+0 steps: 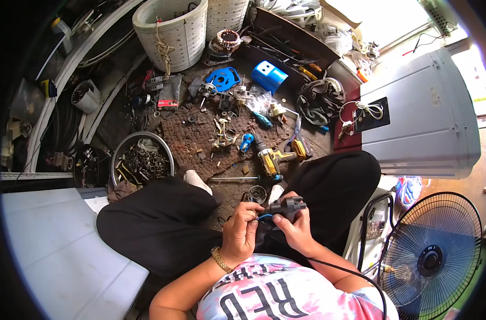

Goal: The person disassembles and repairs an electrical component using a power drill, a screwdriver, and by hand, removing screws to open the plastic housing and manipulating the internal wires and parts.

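My right hand [297, 230] is closed around a dark plastic fitting [289, 206] with blocky projections at its far end. A blue wire [264, 217] runs from the near side of that fitting to my left hand [242, 229]. The fingertips of my left hand are pinched together on the wire. A black cord [349, 270] passes by my right forearm and down over my shirt; its link to the fitting is hidden. Ahead of my hands, a yellow and black cordless drill [277, 158] lies on the floor.
A metal basin [170, 151] of small metal parts stands left. Loose parts and tools cover the mat [184, 136], near a blue motor housing [269, 77]. White perforated tubs [171, 45] stand at the back. A fan [429, 260] and a grey cabinet [419, 114] are right.
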The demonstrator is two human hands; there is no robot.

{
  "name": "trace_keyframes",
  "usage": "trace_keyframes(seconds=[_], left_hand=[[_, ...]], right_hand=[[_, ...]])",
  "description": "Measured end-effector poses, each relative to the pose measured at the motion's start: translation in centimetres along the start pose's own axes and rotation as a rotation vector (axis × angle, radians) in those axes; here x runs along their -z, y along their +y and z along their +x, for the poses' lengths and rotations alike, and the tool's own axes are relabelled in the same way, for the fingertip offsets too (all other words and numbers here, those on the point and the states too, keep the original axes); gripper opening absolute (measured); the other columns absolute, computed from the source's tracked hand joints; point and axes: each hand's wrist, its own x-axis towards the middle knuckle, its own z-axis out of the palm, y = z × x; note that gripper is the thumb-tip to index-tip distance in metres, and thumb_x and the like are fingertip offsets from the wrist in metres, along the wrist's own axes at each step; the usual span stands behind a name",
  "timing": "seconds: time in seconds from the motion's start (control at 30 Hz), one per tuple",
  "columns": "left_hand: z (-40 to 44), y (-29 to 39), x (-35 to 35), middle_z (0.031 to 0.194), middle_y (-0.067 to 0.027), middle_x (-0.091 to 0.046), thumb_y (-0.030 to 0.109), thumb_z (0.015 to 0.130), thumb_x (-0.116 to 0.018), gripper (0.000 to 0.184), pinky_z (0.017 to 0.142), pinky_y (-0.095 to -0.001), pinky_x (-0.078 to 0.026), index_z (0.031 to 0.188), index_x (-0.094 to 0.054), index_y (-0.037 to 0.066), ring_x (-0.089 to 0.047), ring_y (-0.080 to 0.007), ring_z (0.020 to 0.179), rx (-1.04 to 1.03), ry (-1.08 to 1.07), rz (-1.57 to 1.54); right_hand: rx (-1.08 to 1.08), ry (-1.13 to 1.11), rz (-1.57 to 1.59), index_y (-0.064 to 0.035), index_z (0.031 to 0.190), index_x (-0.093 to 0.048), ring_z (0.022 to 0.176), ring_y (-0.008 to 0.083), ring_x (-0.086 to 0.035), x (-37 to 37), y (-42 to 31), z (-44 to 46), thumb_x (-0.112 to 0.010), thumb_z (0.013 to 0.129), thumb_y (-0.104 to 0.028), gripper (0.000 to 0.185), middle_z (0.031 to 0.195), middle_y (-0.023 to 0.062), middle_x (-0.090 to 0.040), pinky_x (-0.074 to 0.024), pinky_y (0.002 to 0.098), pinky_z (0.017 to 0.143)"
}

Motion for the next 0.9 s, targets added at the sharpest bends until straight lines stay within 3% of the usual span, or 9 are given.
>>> trace_keyframes(seconds=[0.1, 0.13, 0.27, 0.4, 0.53, 0.63, 0.67, 0.8, 0.9], left_hand=[[-0.1, -0.3, -0.1, 0.096, -0.0159, -0.060, 0.003, 0.092, -0.054, 0.009, 0.066, -0.0370, -0.050, 0.097, -0.047, 0.006, -0.062, -0.0313, 0.077, -0.074, 0.010, -0.045], [0.0, -0.2, -0.1, 0.095, -0.0157, -0.060, 0.003, 0.093, -0.054, 0.009, 0.065, -0.0366, -0.050, 0.097, -0.047, 0.006, -0.061, -0.0306, 0.076, -0.081, 0.008, -0.046], [-0.3, -0.3, 0.3, 0.091, -0.0148, -0.058, 0.004, 0.093, -0.055, 0.010, 0.064, -0.0348, -0.049, 0.099, -0.046, 0.007, -0.060, -0.0280, 0.073, -0.156, -0.023, -0.088], [-0.8, 0.0, 0.2, 0.090, -0.0153, -0.058, 0.004, 0.094, -0.053, 0.009, 0.062, -0.0341, -0.048, 0.099, -0.046, 0.006, -0.060, -0.0282, 0.072, -0.153, -0.030, -0.116], [-1.1, 0.1, 0.1, 0.089, -0.0153, -0.058, 0.002, 0.093, -0.053, 0.010, 0.062, -0.0343, -0.048, 0.098, -0.045, 0.006, -0.060, -0.0289, 0.072, -0.124, 0.001, -0.135], [-1.5, 0.3, 0.4, 0.088, -0.0158, -0.058, 0.001, 0.092, -0.053, 0.011, 0.062, -0.0354, -0.049, 0.098, -0.045, 0.006, -0.060, -0.0298, 0.072, -0.139, -0.034, -0.137], [-1.6, 0.4, 0.5, 0.088, -0.0159, -0.058, 0.000, 0.092, -0.053, 0.012, 0.062, -0.0358, -0.049, 0.098, -0.045, 0.006, -0.060, -0.0302, 0.072, -0.150, -0.052, -0.135], [-1.6, 0.5, 0.5, 0.087, -0.0163, -0.057, -0.001, 0.091, -0.053, 0.013, 0.060, -0.0369, -0.049, 0.099, -0.045, 0.006, -0.060, -0.0317, 0.069, -0.138, -0.073, -0.134], [-1.8, 0.7, 0.5, 0.086, -0.0166, -0.056, 0.000, 0.091, -0.053, 0.013, 0.061, -0.0374, -0.048, 0.099, -0.044, 0.005, -0.060, -0.0320, 0.069, -0.155, -0.090, -0.153]], right_hand=[[0.163, 0.095, 0.464, -0.0048, 0.104, -0.041, 0.091, 0.0174, -0.056, -2.3, 0.6, -0.6, -0.067, 0.085, -0.006, 0.032, 0.099, 0.0132, -0.056, -0.0465, 0.0318, 0.082], [0.188, 0.093, 0.477, -0.0053, 0.103, -0.039, 0.093, 0.0216, -0.057, -2.3, 0.8, -0.6, -0.066, 0.086, -0.006, 0.032, 0.101, 0.0163, -0.056, -0.0467, 0.0350, 0.085], [0.216, 0.040, 0.395, -0.0047, 0.103, -0.039, 0.098, 0.0233, -0.057, -2.0, 0.2, -1.5, -0.071, 0.085, -0.012, 0.037, 0.104, 0.0194, -0.057, -0.0463, 0.0375, 0.089], [0.335, 0.164, 0.395, -0.0047, 0.105, -0.039, 0.100, 0.0272, -0.058, -3.1, 0.1, -2.2, -0.071, 0.085, -0.015, 0.039, 0.106, 0.0218, -0.058, -0.0471, 0.0422, 0.090], [0.212, 0.224, 0.508, -0.0053, 0.104, -0.039, 0.099, 0.0270, -0.059, -3.3, 0.0, -2.6, -0.072, 0.083, -0.017, 0.041, 0.105, 0.0220, -0.060, -0.0479, 0.0419, 0.090], [0.316, 0.127, 0.351, -0.0058, 0.101, -0.039, 0.097, 0.0259, -0.060, -3.0, -0.4, -3.0, -0.072, 0.083, -0.016, 0.039, 0.102, 0.0208, -0.061, -0.0483, 0.0408, 0.089], [0.345, 0.077, 0.288, -0.0061, 0.098, -0.039, 0.096, 0.0247, -0.060, -2.7, -0.5, -3.0, -0.070, 0.081, -0.009, 0.036, 0.101, 0.0205, -0.061, -0.0485, 0.0398, 0.089], [0.097, 0.204, 0.525, -0.0055, 0.097, -0.040, 0.095, 0.0249, -0.063, -3.0, -1.7, -2.9, -0.066, 0.074, 0.003, 0.036, 0.100, 0.0201, -0.063, -0.0507, 0.0388, 0.086], [0.344, 0.090, 0.230, -0.0056, 0.096, -0.041, 0.094, 0.0246, -0.063, -2.4, -1.5, -3.6, -0.067, 0.074, 0.003, 0.035, 0.097, 0.0213, -0.064, -0.0508, 0.0386, 0.086]])
